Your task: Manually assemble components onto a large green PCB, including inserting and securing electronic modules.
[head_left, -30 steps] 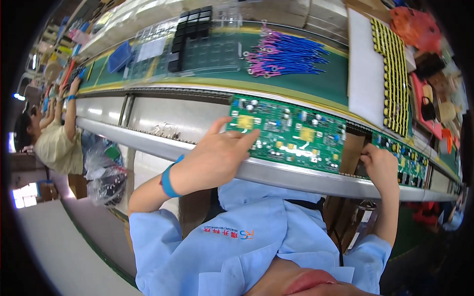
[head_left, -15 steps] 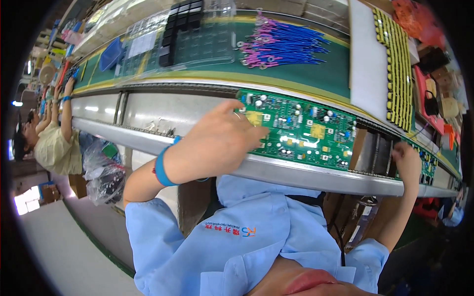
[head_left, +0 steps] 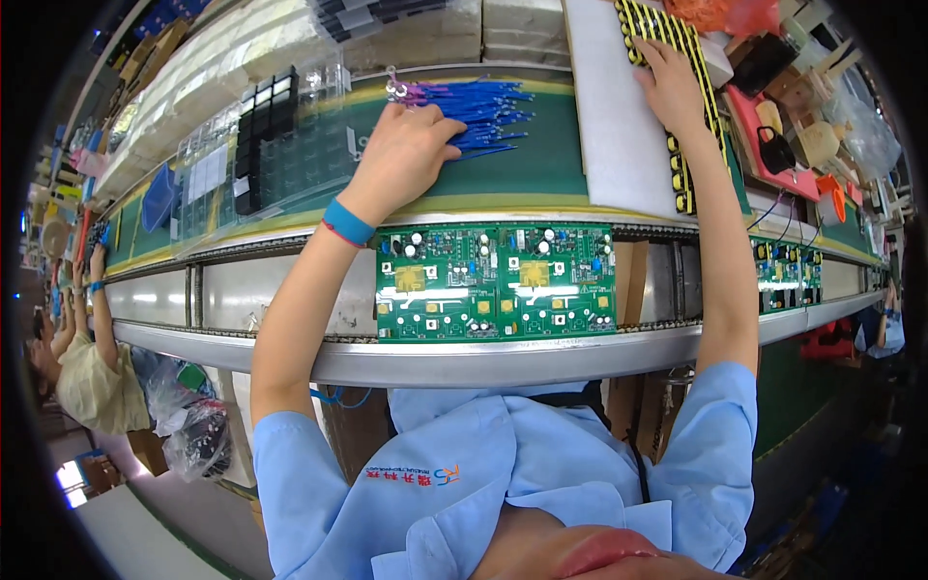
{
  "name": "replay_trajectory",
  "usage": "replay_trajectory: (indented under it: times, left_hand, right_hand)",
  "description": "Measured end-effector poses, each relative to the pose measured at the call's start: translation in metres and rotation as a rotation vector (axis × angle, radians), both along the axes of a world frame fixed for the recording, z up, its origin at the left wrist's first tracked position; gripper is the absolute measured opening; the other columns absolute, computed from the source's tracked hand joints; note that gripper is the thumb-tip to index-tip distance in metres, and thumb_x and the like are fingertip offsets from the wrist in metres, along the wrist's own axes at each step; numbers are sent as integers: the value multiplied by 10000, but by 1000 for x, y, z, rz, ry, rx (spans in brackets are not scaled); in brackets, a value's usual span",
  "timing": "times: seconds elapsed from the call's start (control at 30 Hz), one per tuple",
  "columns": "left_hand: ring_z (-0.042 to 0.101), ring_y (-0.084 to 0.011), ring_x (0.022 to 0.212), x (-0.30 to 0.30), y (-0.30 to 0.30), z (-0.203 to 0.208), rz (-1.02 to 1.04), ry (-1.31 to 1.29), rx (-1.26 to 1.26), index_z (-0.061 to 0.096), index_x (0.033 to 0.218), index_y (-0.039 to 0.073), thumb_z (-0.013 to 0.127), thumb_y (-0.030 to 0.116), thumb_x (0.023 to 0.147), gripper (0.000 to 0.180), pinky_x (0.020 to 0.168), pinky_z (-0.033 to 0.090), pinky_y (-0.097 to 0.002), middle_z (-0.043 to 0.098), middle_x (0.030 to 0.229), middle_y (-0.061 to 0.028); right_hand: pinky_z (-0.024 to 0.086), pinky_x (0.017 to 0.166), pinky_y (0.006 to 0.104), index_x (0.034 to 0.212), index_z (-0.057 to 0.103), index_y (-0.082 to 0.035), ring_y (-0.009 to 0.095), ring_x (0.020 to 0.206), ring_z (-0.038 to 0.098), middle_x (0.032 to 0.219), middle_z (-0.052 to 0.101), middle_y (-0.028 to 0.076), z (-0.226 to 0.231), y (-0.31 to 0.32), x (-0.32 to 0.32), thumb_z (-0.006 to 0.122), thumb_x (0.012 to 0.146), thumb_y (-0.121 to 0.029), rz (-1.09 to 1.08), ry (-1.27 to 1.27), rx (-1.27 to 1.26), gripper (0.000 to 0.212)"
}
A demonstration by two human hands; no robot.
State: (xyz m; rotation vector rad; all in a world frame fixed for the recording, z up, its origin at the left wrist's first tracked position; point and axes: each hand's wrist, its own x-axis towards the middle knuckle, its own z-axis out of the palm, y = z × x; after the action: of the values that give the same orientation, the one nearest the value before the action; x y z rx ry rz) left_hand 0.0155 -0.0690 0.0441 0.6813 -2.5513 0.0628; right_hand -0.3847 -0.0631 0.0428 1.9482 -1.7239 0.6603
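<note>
My left hand (head_left: 404,159), wearing a blue wristband, is on a pile of blue wires (head_left: 493,106) with pink sleeves and ring terminals. Its fingers are bent into the wires, and the part they grip is hidden. Over at the far right, my right hand (head_left: 674,92) stretches its fingers onto the upper end of yellow-and-black component strips (head_left: 682,174), which lie beside a white foam sheet (head_left: 623,145). Between my forearms, a green circuit board (head_left: 495,290) in two matching halves rests on the conveyor rails, touched by neither hand.
A metal rail (head_left: 503,365) runs along the near side. Another green board (head_left: 788,275) sits farther right on the line. Clear plastic trays (head_left: 319,145) and a blue bin (head_left: 158,200) stand at the left. A red tray (head_left: 764,135) is at the right; a co-worker (head_left: 97,377) works at far left.
My left hand has left the circuit board and moved up to the blue wires. My right hand has risen from the rail to the yellow-and-black strips. The board appears farther left.
</note>
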Motion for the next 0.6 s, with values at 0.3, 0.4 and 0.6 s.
replay_trajectory:
  times: [0.3,0.4,0.6]
  left_hand:
    - [628,-331,758,2,-9,8,68,167,48,667,905,90,676,139,820,99,671,500,-403,646,831,-95]
    - [639,-261,766,8,-13,20,33,206,126,690,982,59,685,134,860,143,666,500,-338,663,889,-103]
    - [643,-280,795,-6,11,45,165,311,391,678,906,-10,652,44,845,85,692,518,-311,675,880,-142]
  right_hand:
    - [427,953,418,1018,610,-29,359,1099,531,1101,566,180,23,-5,17,706,754,-91,-39,-102,42,288]
    - [421,954,420,1077,583,-39,372,1069,529,1075,559,183,23,-6,8,703,764,-90,9,-79,59,339]
    - [423,950,411,1072,585,-38,350,1081,537,1098,572,172,29,1,8,696,787,-85,73,-98,99,310]
